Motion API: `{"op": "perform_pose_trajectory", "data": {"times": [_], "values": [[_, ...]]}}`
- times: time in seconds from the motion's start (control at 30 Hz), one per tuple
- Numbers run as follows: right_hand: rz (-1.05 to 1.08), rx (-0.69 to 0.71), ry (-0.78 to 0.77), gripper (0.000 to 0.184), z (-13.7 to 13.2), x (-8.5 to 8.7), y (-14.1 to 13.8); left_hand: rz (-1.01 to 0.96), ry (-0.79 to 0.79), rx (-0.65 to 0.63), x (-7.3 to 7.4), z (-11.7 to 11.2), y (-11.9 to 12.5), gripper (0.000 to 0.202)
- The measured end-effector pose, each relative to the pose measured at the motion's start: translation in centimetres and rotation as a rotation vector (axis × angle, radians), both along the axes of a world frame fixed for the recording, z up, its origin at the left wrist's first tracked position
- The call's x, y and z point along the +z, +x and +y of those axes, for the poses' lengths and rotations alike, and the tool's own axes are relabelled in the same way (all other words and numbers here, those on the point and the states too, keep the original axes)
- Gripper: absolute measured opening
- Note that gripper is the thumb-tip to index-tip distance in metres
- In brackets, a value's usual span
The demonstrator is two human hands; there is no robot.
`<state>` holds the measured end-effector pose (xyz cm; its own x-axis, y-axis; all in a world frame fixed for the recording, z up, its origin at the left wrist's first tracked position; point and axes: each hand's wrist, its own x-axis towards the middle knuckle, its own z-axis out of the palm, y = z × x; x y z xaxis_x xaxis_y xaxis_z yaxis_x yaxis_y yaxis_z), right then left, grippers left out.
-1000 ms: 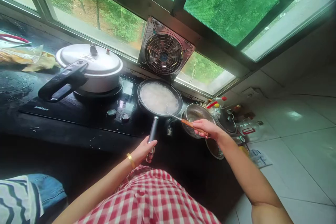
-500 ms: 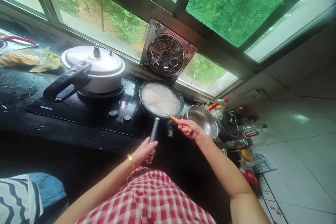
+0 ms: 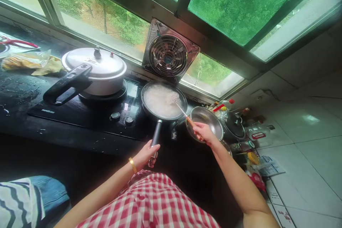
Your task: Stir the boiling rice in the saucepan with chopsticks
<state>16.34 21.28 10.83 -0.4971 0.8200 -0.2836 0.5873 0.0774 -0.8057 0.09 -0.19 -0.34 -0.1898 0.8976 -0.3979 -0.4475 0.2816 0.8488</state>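
Observation:
A dark frying pan (image 3: 143,105) sits on the right burner, filled with pale, foamy, steaming liquid (image 3: 159,101). My left hand (image 3: 150,152) is closed around the pan's black handle (image 3: 157,133). In my right hand (image 3: 204,133) is a wooden-handled utensil (image 3: 190,120) with a thin metal shaft. Its far end dips into the right side of the liquid, where a pale lump shows; the utensil's head is hidden. Just below that handle stands a metal strainer (image 3: 217,130), to the right of the pan.
A pressure cooker (image 3: 105,83) occupies the left burner of the black stove (image 3: 80,115), its handle jutting toward me. A plastic bag of food (image 3: 25,61) lies farther left. Bottles and jars (image 3: 242,146) crowd the right wall. Behind the pan is a fan (image 3: 168,57). Another person's striped clothing (image 3: 20,201) shows lower left.
My right hand has moved to the right with the utensil, whose tip shifted from the pan's middle to its right side. A pale lump now shows there. My left hand stays on the handle.

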Motion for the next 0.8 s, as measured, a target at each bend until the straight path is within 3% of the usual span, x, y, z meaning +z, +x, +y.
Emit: {"op": "perform_pose_trajectory", "data": {"times": [0.13, 0.23, 0.37, 0.5, 0.7, 0.8], "values": [[-0.283, 0.027, 0.458, 0.047, 0.3, -0.8, 1.1, 0.005, -0.011, -0.002, -0.1, 0.0, 0.0, 0.039], [-0.504, 0.122, 0.783, 0.048, 0.0, -1.4, 1.3, 0.012, -0.02, 0.002, 0.0, 0.1, 0.0, 0.039], [-0.718, 0.2, 0.963, 0.046, -0.9, -2.3, 0.6, 0.014, -0.022, 0.008, -0.1, 0.1, 0.0, 0.041], [-0.738, 0.244, 0.931, 0.046, -1.6, -3.0, -0.4, 0.023, -0.022, 0.003, -0.4, 0.2, 0.0, 0.041], [-0.472, 0.243, 0.592, 0.049, -1.7, -3.7, -1.4, 0.026, -0.031, 0.01, -0.6, 0.2, 0.0, 0.04], [-0.464, 0.261, 0.586, 0.052, -1.9, -3.7, -1.3, 0.026, -0.036, 0.013, -0.5, 0.2, 0.0, 0.039]]}}
